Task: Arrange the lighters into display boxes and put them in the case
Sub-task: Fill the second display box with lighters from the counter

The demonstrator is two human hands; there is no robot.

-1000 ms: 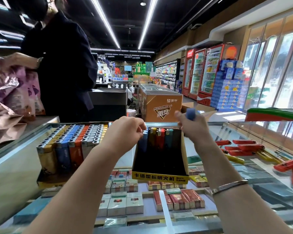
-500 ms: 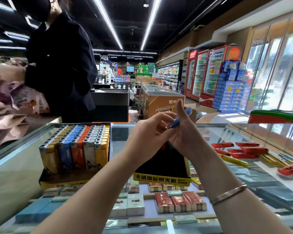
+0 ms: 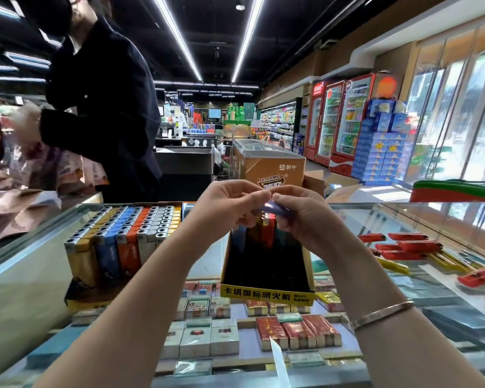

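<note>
Head view: two bare hands meet above a glass surface. The left hand [image 3: 224, 211] and the right hand [image 3: 305, 219] together pinch one blue lighter [image 3: 275, 210], each grip grasping an end, likely turning it the right way up before it goes in. Directly below stands a yellow-fronted display box [image 3: 266, 292], near the middle of the surface, mostly unfilled; a few lighters [image 3: 266, 233] stand upright along its back wall. A full display box [image 3: 118, 242] of upright coloured lighters sits towards the left edge, just beside the first. Loose red lighters [image 3: 409, 245] lie scattered towards the right edge, probably waiting to be boxed. Cigarette packs [image 3: 202, 337] show under the glass. A person in dark clothing [image 3: 107, 102] stands beyond the far left corner.
</note>
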